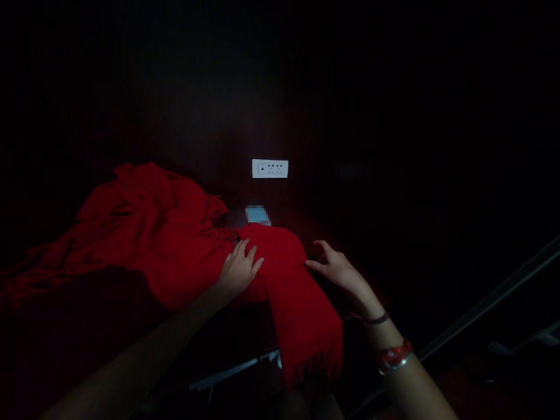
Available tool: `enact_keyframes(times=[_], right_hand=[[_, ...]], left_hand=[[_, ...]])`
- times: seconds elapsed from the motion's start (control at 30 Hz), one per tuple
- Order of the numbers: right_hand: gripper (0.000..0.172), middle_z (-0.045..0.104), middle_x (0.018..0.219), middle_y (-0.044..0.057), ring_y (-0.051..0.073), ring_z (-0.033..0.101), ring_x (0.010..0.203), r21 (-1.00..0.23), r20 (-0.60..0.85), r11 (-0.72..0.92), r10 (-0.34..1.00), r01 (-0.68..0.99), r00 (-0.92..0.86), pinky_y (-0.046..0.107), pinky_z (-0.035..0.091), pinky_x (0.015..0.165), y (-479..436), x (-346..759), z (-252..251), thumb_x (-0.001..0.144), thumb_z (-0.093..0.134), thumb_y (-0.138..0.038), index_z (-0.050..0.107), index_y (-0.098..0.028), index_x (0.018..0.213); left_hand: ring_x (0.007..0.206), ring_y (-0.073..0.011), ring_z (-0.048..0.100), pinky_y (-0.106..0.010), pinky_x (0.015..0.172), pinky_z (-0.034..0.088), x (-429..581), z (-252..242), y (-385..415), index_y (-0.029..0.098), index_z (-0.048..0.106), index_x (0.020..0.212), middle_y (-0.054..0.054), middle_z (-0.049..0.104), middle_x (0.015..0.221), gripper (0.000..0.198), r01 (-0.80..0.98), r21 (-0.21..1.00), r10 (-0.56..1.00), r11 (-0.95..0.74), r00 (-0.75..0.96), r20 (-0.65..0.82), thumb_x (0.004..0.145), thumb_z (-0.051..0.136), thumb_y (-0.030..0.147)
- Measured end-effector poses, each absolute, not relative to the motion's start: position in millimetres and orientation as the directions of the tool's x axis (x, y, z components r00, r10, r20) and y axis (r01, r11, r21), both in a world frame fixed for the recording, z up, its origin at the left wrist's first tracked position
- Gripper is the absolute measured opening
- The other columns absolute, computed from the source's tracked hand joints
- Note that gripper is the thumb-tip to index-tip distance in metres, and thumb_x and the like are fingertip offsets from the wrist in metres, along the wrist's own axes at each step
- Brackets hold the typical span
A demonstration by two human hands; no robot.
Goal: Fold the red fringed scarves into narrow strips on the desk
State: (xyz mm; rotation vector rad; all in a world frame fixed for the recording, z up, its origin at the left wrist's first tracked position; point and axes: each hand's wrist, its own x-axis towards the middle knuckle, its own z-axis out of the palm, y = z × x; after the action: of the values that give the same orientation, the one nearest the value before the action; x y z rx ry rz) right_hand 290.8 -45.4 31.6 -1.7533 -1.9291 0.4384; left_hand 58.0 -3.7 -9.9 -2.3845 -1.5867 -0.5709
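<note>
A red fringed scarf (175, 239) lies spread over a dark surface, one end folded over and hanging off the front edge (306, 332). My left hand (240, 269) rests flat on the folded part, fingers apart. My right hand (339, 271) touches the scarf's right edge with its fingertips, fingers spread; bracelets sit on that wrist. Neither hand grips the cloth.
A white wall socket plate (270, 168) is on the dark wall behind. A small pale object (258, 215) lies just behind the scarf. A light-coloured rail (490, 303) runs diagonally at the right. The room is very dark.
</note>
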Motion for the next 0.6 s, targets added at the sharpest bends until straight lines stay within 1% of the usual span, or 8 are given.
enact_keyframes(times=[0.07, 0.13, 0.23, 0.3, 0.33, 0.4, 0.47, 0.6], right_hand=[[0.059, 0.056, 0.091, 0.009, 0.018, 0.054, 0.079, -0.55, 0.104, 0.098, 0.993, 0.83, -0.049, 0.026, 0.038, 0.065, -61.5, 294.0, 29.2, 0.066, 0.053, -0.04, 0.034, -0.018, 0.117], [0.056, 0.058, 0.086, 0.006, 0.017, 0.054, 0.075, -0.543, 0.06, 0.077, 0.997, 0.836, -0.052, 0.024, 0.038, 0.063, -70.5, 291.9, 24.9, 0.064, 0.055, -0.03, 0.035, -0.019, 0.116], [0.054, 0.058, 0.076, 0.002, 0.014, 0.054, 0.069, -0.538, 0.068, 0.046, 0.998, 0.842, -0.011, 0.022, 0.037, 0.061, -73.9, 282.1, 17.5, 0.063, 0.054, -0.019, 0.037, -0.02, 0.114], [0.055, 0.058, 0.073, 0.001, 0.014, 0.054, 0.068, -0.546, 0.092, 0.032, 0.996, 0.837, 0.022, 0.021, 0.037, 0.061, -74.5, 275.6, 14.1, 0.062, 0.054, -0.017, 0.036, -0.021, 0.114], [0.056, 0.058, 0.072, 0.001, 0.014, 0.054, 0.068, -0.554, 0.101, 0.029, 0.994, 0.832, 0.033, 0.021, 0.037, 0.061, -75.1, 273.1, 13.2, 0.062, 0.054, -0.017, 0.035, -0.021, 0.115], [0.061, 0.057, 0.071, 0.001, 0.014, 0.054, 0.068, -0.575, 0.104, 0.023, 0.994, 0.818, 0.045, 0.021, 0.037, 0.061, -77.3, 270.0, 13.0, 0.061, 0.054, -0.018, 0.031, -0.021, 0.117], [0.063, 0.057, 0.07, 0.0, 0.014, 0.053, 0.066, -0.594, 0.095, 0.017, 0.994, 0.804, 0.049, 0.021, 0.037, 0.06, -79.5, 268.7, 14.1, 0.061, 0.053, -0.017, 0.028, -0.02, 0.119], [0.056, 0.054, 0.068, -0.001, 0.013, 0.051, 0.062, -0.637, 0.119, 0.026, 0.991, 0.771, 0.065, 0.021, 0.037, 0.057, -80.0, 268.4, 16.7, 0.061, 0.048, -0.014, 0.031, -0.02, 0.114]], left_hand=[[0.117, -0.0242, 0.02, -0.036, 0.091, 0.026, 59.7, -9.2, -6.0, 0.014, 0.035, 0.119, -0.012, 0.023, 0.128, 0.048, 0.833, 0.028, 0.759, -0.552, 0.488, 0.43, 0.081, 0.03, 0.041], [0.119, -0.0234, 0.015, -0.037, 0.093, 0.023, 61.3, -9.8, -8.1, 0.019, 0.027, 0.124, -0.009, 0.018, 0.131, 0.053, 0.725, 0.031, 0.681, -0.688, 0.63, 0.373, 0.079, 0.032, 0.046], [0.117, -0.0254, 0.018, -0.039, 0.09, 0.025, 60.8, -9.1, -9.7, 0.021, 0.023, 0.125, -0.01, 0.019, 0.13, 0.057, 0.655, 0.063, 0.639, -0.753, 0.704, 0.311, 0.076, 0.037, 0.048], [0.111, -0.0247, 0.028, -0.037, 0.088, 0.028, 57.7, -4.2, -10.0, 0.019, 0.031, 0.12, -0.011, 0.028, 0.123, 0.052, 0.653, 0.07, 0.636, -0.754, 0.698, 0.329, 0.075, 0.042, 0.042], [0.106, -0.0224, 0.034, -0.035, 0.087, 0.029, 55.5, -0.3, -10.3, 0.019, 0.038, 0.114, -0.01, 0.035, 0.117, 0.043, 0.636, 0.061, 0.616, -0.77, 0.713, 0.335, 0.075, 0.043, 0.036], [0.095, -0.0168, 0.042, -0.03, 0.085, 0.031, 51.4, 8.5, -11.7, 0.021, 0.048, 0.099, -0.004, 0.046, 0.102, 0.025, 0.553, 0.019, 0.531, -0.833, 0.789, 0.309, 0.075, 0.042, 0.021], [0.089, -0.0137, 0.045, -0.027, 0.084, 0.031, 49.2, 15.9, -14.4, 0.022, 0.051, 0.089, 0.0, 0.05, 0.092, 0.022, 0.444, -0.036, 0.422, -0.895, 0.872, 0.246, 0.075, 0.039, 0.012], [0.085, -0.0154, 0.046, -0.028, 0.081, 0.031, 52.1, 21.9, -19.6, 0.021, 0.052, 0.083, -0.001, 0.053, 0.085, 0.014, 0.392, -0.153, 0.36, -0.907, 0.911, 0.203, 0.077, 0.04, 0.017]])
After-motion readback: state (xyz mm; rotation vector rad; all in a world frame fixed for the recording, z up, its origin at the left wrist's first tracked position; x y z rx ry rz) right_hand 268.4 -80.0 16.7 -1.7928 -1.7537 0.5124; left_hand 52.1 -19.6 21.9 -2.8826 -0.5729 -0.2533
